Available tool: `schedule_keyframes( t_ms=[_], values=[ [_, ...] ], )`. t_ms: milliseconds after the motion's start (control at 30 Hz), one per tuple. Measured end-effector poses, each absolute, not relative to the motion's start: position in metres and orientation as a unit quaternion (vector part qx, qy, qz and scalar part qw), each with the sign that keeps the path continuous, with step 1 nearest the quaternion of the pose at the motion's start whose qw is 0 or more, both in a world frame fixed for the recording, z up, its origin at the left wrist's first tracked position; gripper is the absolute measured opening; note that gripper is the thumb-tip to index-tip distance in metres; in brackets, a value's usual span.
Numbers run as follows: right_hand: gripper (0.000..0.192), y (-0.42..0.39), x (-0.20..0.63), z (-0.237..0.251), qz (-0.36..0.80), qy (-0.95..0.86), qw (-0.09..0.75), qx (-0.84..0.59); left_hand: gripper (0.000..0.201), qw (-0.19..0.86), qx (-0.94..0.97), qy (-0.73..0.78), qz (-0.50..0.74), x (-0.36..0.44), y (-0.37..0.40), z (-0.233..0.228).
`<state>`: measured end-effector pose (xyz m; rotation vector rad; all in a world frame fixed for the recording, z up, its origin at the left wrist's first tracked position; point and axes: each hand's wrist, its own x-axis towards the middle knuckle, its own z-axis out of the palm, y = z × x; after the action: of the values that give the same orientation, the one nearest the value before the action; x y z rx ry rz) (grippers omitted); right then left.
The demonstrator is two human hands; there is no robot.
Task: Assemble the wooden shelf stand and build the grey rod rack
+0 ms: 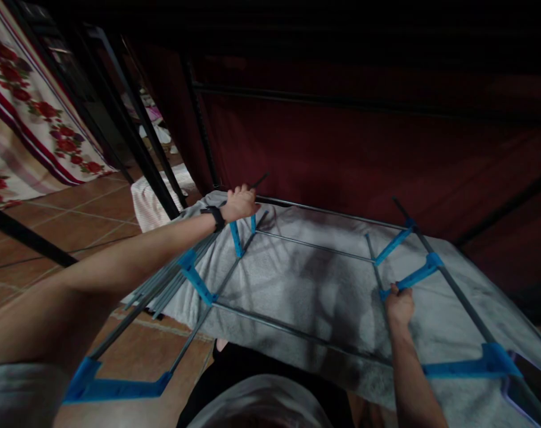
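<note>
Grey fleecy cloth (292,279) spread beneath the tubular frame (270,324), cropped at lower right; my left hand (241,204) hid its grip, which I couldn't read; my right hand (399,306) clasped a blue bracket (417,276)

No readable text anywhere in this one, tbh; the blue connectors (128,389) at lower left just show small marks too blurry to call letters; can't make out any lettering on the dark wristband (217,219) left of center either; no numbers, brands or signs legible
</note>
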<state>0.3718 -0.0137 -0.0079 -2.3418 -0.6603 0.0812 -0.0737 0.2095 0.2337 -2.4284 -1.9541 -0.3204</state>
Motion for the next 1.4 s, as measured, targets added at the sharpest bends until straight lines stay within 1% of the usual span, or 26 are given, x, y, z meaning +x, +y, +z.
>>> schedule_keyframes(
  t_ms=[100, 167, 233, 300, 333, 400, 467, 567, 633, 700, 800, 867, 933, 1000, 1100, 1167, 1267, 1333, 1400],
  values=[
    [0.037, -0.013, 0.375, -0.008, 0.038, -0.251, 0.351, -0.901, 0.050, -0.067, -0.792, -0.594, -0.122, -0.027, 0.196, 0.226],
    [0.037, -0.013, 0.375, -0.008, 0.047, -0.251, 0.358, -0.898, 0.048, -0.137, -0.801, -0.560, -0.164, 0.005, 0.185, 0.205],
    [0.038, -0.016, 0.373, -0.011, 0.056, -0.257, 0.367, -0.892, 0.043, -0.200, -0.796, -0.522, -0.232, 0.034, 0.168, 0.171],
    [0.040, -0.022, 0.364, -0.018, 0.060, -0.265, 0.377, -0.886, 0.038, -0.260, -0.797, -0.465, -0.286, 0.053, 0.143, 0.128],
    [0.043, -0.026, 0.357, -0.023, 0.057, -0.272, 0.384, -0.881, 0.035, -0.285, -0.790, -0.451, -0.301, 0.059, 0.128, 0.105],
    [0.054, -0.039, 0.337, -0.036, 0.038, -0.287, 0.407, -0.866, 0.030, -0.316, -0.790, -0.427, -0.306, 0.060, 0.095, 0.060],
    [0.062, -0.055, 0.311, -0.050, 0.033, -0.327, 0.431, -0.840, 0.029, -0.316, -0.808, -0.396, -0.299, 0.048, 0.063, 0.025],
    [0.055, -0.083, 0.267, -0.064, 0.068, -0.432, 0.439, -0.785, 0.027, -0.291, -0.832, -0.385, -0.273, 0.017, 0.025, 0.000],
    [0.046, -0.100, 0.240, -0.066, 0.091, -0.516, 0.423, -0.739, 0.028, -0.285, -0.845, -0.382, -0.244, -0.005, 0.009, -0.002],
    [0.040, -0.112, 0.216, -0.061, 0.070, -0.580, 0.405, -0.703, 0.031, -0.276, -0.858, -0.377, -0.214, -0.022, 0.001, 0.002],
    [0.033, -0.120, 0.191, -0.048, 0.052, -0.664, 0.337, -0.666, 0.031, -0.261, -0.888, -0.347, -0.154, -0.035, -0.002, 0.003],
    [0.029, -0.119, 0.183, -0.039, 0.055, -0.693, 0.295, -0.656, 0.029, -0.252, -0.906, -0.323, -0.111, -0.034, -0.004, -0.003],
    [0.027, -0.118, 0.183, -0.031, 0.059, -0.699, 0.286, -0.653, 0.028, -0.239, -0.920, -0.301, -0.076, -0.029, -0.007, -0.010],
    [0.025, -0.121, 0.187, -0.027, 0.057, -0.679, 0.313, -0.662, 0.029, -0.216, -0.932, -0.287, -0.056, -0.024, -0.012, -0.017],
    [0.027, -0.138, 0.199, -0.028, 0.047, -0.593, 0.394, -0.701, 0.031, -0.182, -0.943, -0.273, -0.052, -0.018, -0.016, -0.022],
    [0.027, -0.156, 0.211, -0.032, 0.052, -0.492, 0.456, -0.740, 0.031, -0.171, -0.947, -0.265, -0.058, -0.016, -0.017, -0.025],
    [0.027, -0.184, 0.234, -0.041, 0.043, -0.282, 0.542, -0.791, 0.031, -0.164, -0.952, -0.252, -0.065, -0.017, -0.016, -0.028],
    [0.033, -0.198, 0.252, -0.046, 0.007, -0.161, 0.574, -0.803, 0.031, -0.159, -0.953, -0.247, -0.066, -0.018, -0.015, -0.029],
    [0.046, -0.204, 0.270, -0.050, -0.011, -0.120, 0.566, -0.815, 0.031, -0.156, -0.955, -0.242, -0.069, -0.018, -0.015, -0.029]
  ],
)
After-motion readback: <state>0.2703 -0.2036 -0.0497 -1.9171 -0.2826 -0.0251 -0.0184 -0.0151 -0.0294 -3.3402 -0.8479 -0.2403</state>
